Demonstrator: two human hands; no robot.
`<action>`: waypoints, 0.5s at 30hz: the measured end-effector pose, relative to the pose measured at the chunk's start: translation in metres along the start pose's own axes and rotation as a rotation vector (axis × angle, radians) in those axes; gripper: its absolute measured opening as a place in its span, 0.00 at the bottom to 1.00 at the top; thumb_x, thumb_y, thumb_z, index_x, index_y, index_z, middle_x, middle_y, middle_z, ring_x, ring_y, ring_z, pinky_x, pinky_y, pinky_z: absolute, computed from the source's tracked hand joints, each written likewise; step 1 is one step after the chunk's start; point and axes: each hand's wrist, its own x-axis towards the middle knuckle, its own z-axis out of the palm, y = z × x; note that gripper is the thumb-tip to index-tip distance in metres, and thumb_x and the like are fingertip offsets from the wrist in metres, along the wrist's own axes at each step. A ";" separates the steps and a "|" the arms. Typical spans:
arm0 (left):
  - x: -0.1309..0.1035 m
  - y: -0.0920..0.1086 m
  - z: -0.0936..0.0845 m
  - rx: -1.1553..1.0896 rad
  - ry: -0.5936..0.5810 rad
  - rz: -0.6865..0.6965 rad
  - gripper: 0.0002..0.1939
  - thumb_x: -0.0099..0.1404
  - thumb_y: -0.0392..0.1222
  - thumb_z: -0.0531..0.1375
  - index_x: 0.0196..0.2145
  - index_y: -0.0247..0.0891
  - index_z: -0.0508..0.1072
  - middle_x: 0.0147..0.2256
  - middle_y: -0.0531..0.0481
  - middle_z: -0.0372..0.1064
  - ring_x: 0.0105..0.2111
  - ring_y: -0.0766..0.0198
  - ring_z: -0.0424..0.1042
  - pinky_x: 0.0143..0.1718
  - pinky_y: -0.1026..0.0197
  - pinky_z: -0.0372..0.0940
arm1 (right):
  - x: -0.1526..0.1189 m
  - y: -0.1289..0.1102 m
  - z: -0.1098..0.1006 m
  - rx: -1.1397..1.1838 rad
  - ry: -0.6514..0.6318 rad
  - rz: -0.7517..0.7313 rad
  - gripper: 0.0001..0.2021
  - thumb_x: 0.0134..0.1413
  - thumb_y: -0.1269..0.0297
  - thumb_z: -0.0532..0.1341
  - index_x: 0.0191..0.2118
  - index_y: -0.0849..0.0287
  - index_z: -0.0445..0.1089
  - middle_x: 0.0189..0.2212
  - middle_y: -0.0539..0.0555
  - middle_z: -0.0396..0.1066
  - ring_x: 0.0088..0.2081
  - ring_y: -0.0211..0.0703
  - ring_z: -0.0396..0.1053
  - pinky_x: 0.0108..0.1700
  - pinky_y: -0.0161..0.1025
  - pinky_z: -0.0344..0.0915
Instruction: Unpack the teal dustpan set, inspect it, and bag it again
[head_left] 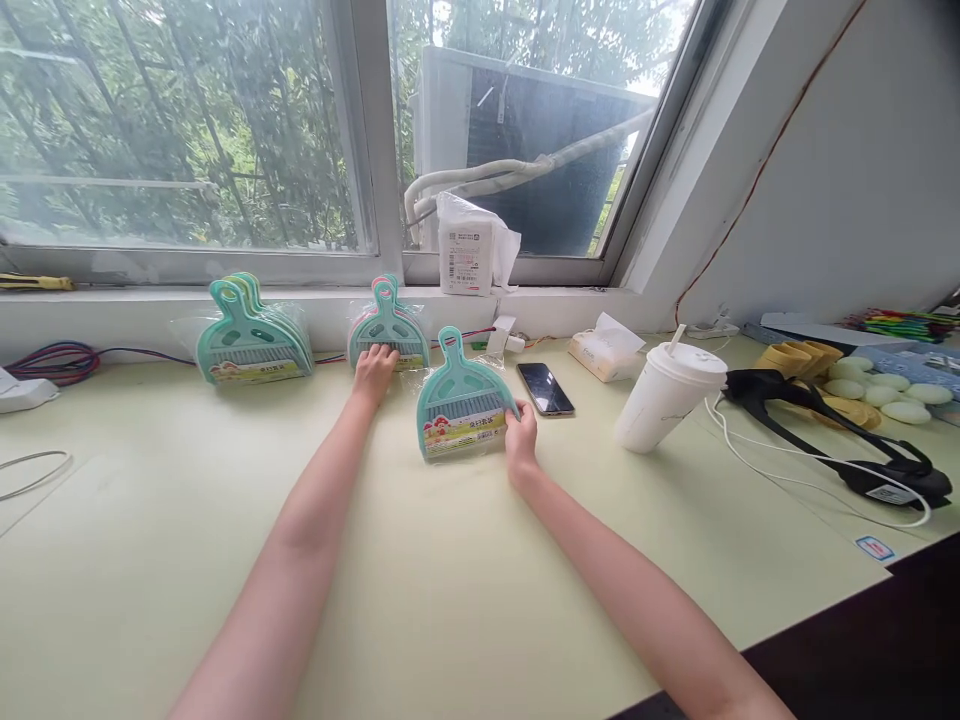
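Observation:
My right hand (520, 438) grips the right lower corner of a teal mini dustpan-and-brush set (461, 400) in clear wrapping, which lies flat on the pale green table (450, 580). My left hand (374, 368) rests on the front of a second stack of wrapped teal dustpan sets (388, 325) leaning against the window ledge. A third stack of the same sets (251, 335) leans against the ledge further left, untouched.
A black phone (545, 388) lies right of the held set. Further right are a tissue pack (604, 352), a white lidded cup with straw (664, 396), a black tool with white cable (840, 440) and yellow items (862, 385). Cables (56, 360) lie at left.

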 end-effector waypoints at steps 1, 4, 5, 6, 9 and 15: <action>-0.001 0.001 -0.002 0.005 -0.001 0.008 0.21 0.60 0.24 0.48 0.45 0.36 0.72 0.42 0.34 0.69 0.48 0.44 0.65 0.43 0.49 0.59 | 0.000 0.001 0.000 -0.004 0.006 -0.003 0.12 0.48 0.63 0.53 0.40 0.57 0.65 0.43 0.57 0.72 0.43 0.44 0.69 0.46 0.39 0.64; -0.006 0.004 -0.007 0.019 0.002 0.016 0.25 0.60 0.24 0.47 0.52 0.36 0.70 0.46 0.33 0.67 0.48 0.44 0.64 0.44 0.49 0.58 | 0.002 0.003 0.001 -0.027 0.002 -0.002 0.12 0.49 0.63 0.52 0.40 0.56 0.65 0.43 0.57 0.72 0.43 0.45 0.69 0.46 0.39 0.64; -0.008 0.005 -0.009 0.019 -0.004 0.028 0.27 0.60 0.24 0.47 0.55 0.36 0.68 0.47 0.33 0.66 0.48 0.44 0.64 0.45 0.48 0.58 | 0.002 0.003 0.001 -0.034 -0.002 -0.002 0.12 0.49 0.63 0.52 0.41 0.56 0.65 0.43 0.57 0.72 0.43 0.45 0.69 0.46 0.39 0.64; -0.010 0.006 -0.011 0.013 -0.017 0.053 0.29 0.61 0.24 0.46 0.56 0.38 0.67 0.49 0.33 0.66 0.49 0.45 0.64 0.46 0.48 0.58 | 0.003 0.004 0.001 -0.043 -0.003 -0.003 0.12 0.49 0.63 0.52 0.41 0.56 0.65 0.44 0.57 0.72 0.44 0.45 0.69 0.46 0.40 0.64; -0.017 0.008 -0.018 -0.063 -0.057 0.156 0.29 0.62 0.26 0.46 0.57 0.43 0.68 0.51 0.36 0.66 0.50 0.47 0.63 0.51 0.46 0.56 | 0.004 0.005 0.001 -0.078 0.007 -0.018 0.12 0.49 0.63 0.52 0.40 0.56 0.65 0.45 0.58 0.72 0.45 0.45 0.69 0.47 0.39 0.64; -0.037 0.029 -0.041 -0.539 -0.011 -0.017 0.17 0.67 0.43 0.51 0.49 0.41 0.74 0.53 0.39 0.67 0.56 0.49 0.62 0.58 0.45 0.54 | 0.005 0.007 0.002 -0.144 0.008 -0.021 0.12 0.50 0.64 0.51 0.40 0.56 0.65 0.45 0.58 0.73 0.44 0.46 0.70 0.45 0.39 0.65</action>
